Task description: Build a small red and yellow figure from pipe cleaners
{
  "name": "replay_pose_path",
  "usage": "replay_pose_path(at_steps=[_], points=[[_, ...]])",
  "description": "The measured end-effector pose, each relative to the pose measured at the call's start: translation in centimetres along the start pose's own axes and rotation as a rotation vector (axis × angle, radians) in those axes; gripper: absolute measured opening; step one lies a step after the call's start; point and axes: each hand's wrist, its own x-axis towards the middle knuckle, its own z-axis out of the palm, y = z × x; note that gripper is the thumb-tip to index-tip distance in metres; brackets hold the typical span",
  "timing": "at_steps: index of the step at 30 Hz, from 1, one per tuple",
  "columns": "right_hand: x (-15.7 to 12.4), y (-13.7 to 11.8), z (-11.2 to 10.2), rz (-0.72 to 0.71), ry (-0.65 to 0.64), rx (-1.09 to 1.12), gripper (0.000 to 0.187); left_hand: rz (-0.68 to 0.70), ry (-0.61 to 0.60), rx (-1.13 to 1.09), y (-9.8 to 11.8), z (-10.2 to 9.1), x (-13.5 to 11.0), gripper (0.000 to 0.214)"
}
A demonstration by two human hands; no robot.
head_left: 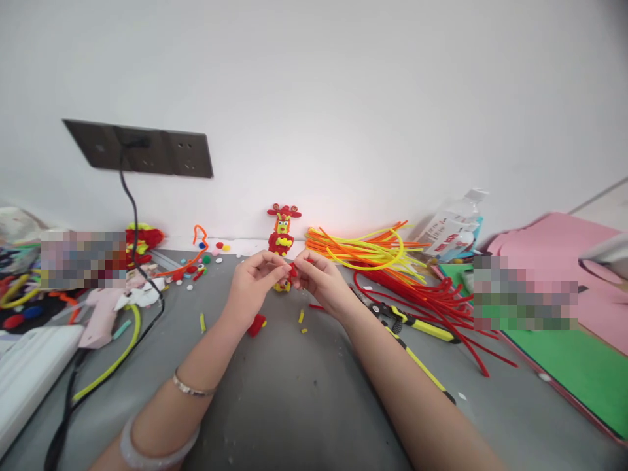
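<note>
My left hand (258,281) and my right hand (321,281) meet above the middle of the table, fingertips pinched together. Between them is a small red fuzzy piece (294,269), apparently bent pipe cleaner, mostly hidden by the fingers. Just below the fingertips a yellow and red fuzzy part (282,286) shows; whether it joins the red piece I cannot tell. Behind my hands, a red and yellow pipe-cleaner figure (282,229) with googly eyes and a wide red hat stands against the wall. Near my left wrist lies a red fuzzy piece (256,325) with a yellow tip.
Right of my hands lie yellow and orange pipe cleaners (363,245), red pipe cleaners (432,297) and yellow-black pliers (417,324). Farther right are a plastic bottle (454,226) and green sheet (564,366). At left are a pink glue gun (101,314) and black cord (135,209).
</note>
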Motion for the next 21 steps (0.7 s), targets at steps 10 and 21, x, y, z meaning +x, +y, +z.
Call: replay_pose_path(at_steps=[10,21], points=[[0.16,0.32,-0.09,-0.071,0.057,-0.021,0.03,-0.045,-0.004,0.051,-0.43,-0.21,0.11,0.023],[0.12,0.17,-0.09,0.012,0.022,-0.044,0.032,0.065,-0.005,0.166,-0.3,-0.04,-0.02,0.016]])
